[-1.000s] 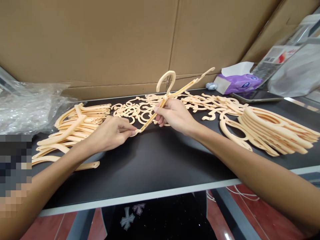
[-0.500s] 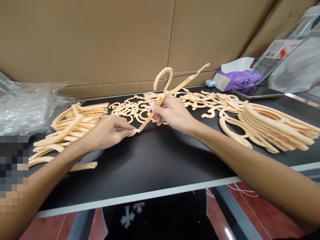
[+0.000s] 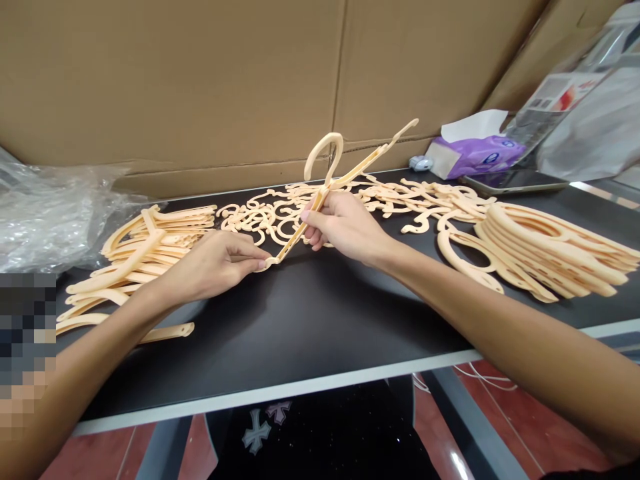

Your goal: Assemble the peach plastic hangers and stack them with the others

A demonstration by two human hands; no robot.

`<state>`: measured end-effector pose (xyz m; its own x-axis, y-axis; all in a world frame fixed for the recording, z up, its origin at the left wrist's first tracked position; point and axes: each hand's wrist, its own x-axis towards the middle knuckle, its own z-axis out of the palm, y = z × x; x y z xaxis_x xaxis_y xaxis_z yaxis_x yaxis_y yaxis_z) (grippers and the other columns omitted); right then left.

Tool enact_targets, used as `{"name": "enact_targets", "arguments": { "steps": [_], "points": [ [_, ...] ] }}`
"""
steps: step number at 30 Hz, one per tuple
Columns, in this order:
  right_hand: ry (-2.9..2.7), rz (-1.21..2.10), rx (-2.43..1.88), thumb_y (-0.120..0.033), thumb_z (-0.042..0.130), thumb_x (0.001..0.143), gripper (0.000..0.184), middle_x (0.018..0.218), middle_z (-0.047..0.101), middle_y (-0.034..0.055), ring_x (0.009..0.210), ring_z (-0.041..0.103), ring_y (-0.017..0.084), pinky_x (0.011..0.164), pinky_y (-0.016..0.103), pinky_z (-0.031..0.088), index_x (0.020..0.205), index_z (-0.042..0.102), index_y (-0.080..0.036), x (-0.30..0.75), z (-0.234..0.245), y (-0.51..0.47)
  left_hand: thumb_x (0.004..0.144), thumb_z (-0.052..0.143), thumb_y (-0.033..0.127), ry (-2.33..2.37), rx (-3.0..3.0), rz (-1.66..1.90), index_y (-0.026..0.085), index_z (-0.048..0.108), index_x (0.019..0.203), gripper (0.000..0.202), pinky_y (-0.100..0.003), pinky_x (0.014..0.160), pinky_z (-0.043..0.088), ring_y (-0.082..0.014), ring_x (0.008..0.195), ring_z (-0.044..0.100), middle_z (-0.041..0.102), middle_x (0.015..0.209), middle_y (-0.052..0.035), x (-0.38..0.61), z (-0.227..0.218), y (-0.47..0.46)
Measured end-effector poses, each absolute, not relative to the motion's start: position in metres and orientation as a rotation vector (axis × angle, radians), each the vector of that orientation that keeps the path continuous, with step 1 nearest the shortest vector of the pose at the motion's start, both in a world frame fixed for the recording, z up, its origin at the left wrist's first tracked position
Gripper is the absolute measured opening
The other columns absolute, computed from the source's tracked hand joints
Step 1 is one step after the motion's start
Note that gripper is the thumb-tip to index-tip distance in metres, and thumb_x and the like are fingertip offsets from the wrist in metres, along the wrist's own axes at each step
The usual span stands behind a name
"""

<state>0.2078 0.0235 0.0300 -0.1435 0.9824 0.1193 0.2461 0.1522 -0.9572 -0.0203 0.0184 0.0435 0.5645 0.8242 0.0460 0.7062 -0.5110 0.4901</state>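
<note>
A peach plastic hanger (image 3: pixel 350 170) with its hook up is held tilted above the black table (image 3: pixel 310 327). My left hand (image 3: pixel 213 263) pinches its near, lower end. My right hand (image 3: pixel 345 223) is closed around its middle, just under the hook. Behind my hands lies a scatter of loose peach hooks (image 3: pixel 270 217). A pile of hangers (image 3: pixel 145 250) lies to the left and a stack of hanger bodies (image 3: pixel 540 250) to the right.
A cardboard wall (image 3: pixel 225 87) stands along the table's back edge. Crumpled clear plastic (image 3: pixel 55 213) sits at the far left. At the back right are a purple tissue pack (image 3: pixel 475 157), a phone (image 3: pixel 510 180) and a plastic bag (image 3: pixel 585 127).
The hanger and both hands keep nearly the same pose; the view has shifted slightly, so everything sits a little higher and to the left.
</note>
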Motion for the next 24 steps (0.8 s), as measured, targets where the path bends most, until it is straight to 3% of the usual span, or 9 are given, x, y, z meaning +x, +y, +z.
{"name": "enact_targets", "arguments": {
  "steps": [17,24],
  "points": [
    [-1.566,1.073,-1.283,-0.013,0.053,0.093,0.018,0.066,0.062,0.0034,0.057,0.062,0.014,0.050,0.024,0.056,0.076,0.054,-0.018,0.2051,0.0329,0.0232,0.092,0.058,0.040,1.250,2.438,0.320,0.024,0.080,0.105,0.031,-0.022,0.063,0.045,-0.0133,0.071,0.066,0.078,0.092,0.0011,-0.0198,0.0438,0.0162],
    [-1.492,1.130,-1.297,-0.014,0.053,0.094,0.016,0.066,0.063,0.0032,0.058,0.064,0.014,0.051,0.025,0.057,0.078,0.054,-0.019,0.2057,0.0300,0.0255,0.092,0.059,0.039,1.235,2.423,0.367,0.022,0.081,0.102,0.030,-0.021,0.066,0.047,-0.0135,0.073,0.067,0.079,0.094,0.0003,-0.0191,0.0429,0.0171]
  ]
}}
